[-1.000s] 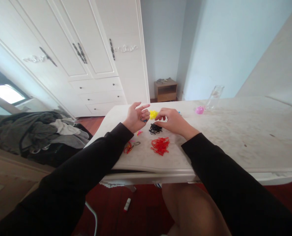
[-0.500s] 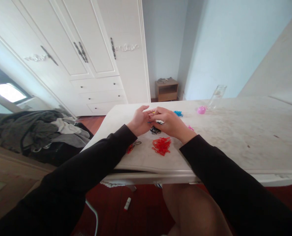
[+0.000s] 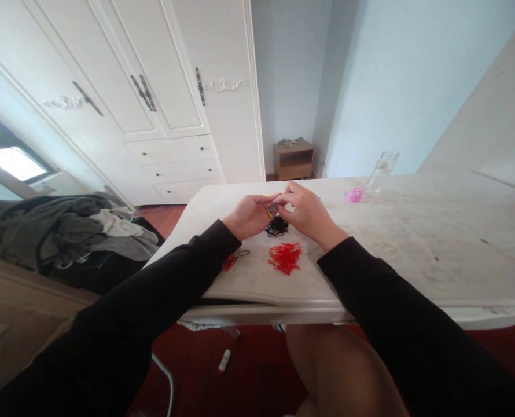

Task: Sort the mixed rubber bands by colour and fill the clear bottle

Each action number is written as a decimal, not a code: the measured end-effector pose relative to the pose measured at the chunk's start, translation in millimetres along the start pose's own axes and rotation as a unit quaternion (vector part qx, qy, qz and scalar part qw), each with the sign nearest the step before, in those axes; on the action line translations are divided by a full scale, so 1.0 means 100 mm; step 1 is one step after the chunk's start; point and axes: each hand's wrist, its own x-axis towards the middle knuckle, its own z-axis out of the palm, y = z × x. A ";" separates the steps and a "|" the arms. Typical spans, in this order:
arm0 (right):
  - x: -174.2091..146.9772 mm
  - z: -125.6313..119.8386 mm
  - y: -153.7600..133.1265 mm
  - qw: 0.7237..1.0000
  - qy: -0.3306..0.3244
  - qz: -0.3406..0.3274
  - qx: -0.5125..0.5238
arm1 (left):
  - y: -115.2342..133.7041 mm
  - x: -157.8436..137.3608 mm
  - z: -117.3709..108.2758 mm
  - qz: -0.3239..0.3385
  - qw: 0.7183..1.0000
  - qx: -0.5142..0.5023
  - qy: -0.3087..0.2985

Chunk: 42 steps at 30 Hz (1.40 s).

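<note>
My left hand (image 3: 251, 217), palm up and fingers curled, holds a few small yellow and blue rubber bands (image 3: 271, 212). Thumb and fingertips of my right hand (image 3: 304, 213) are pinched together at these bands, touching the left fingers; the exact band between them is too small to make out. Just below both hands lies a pile of black rubber bands (image 3: 277, 226). A pile of red rubber bands (image 3: 284, 258) is nearer the table's front edge. Beside my left sleeve, a few red and black bands (image 3: 230, 262) are partly hidden.
The white table (image 3: 414, 249) has a pink object (image 3: 355, 195) and a clear glass bottle (image 3: 382, 172) at its far side. Clothes (image 3: 66, 231) are heaped at the left. A white wardrobe (image 3: 175, 116) stands behind, and a small white tube (image 3: 224, 360) lies on the floor.
My right hand has shifted slightly right and tilted up, now covering most of the blue pile and the pink bands. More yellow and blue shows in my left palm.
</note>
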 end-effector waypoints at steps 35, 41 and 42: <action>-0.09 -0.26 0.66 0.968 0.123 0.195 -0.096 | 0.09 -0.01 -0.03 0.003 0.999 0.051 0.018; -0.04 -0.14 0.27 0.998 0.049 0.013 0.023 | 0.03 0.01 -0.09 0.029 0.992 0.102 -0.068; -0.03 -0.10 0.23 0.999 0.032 -0.007 0.037 | 0.02 0.02 -0.10 0.031 0.989 0.117 -0.087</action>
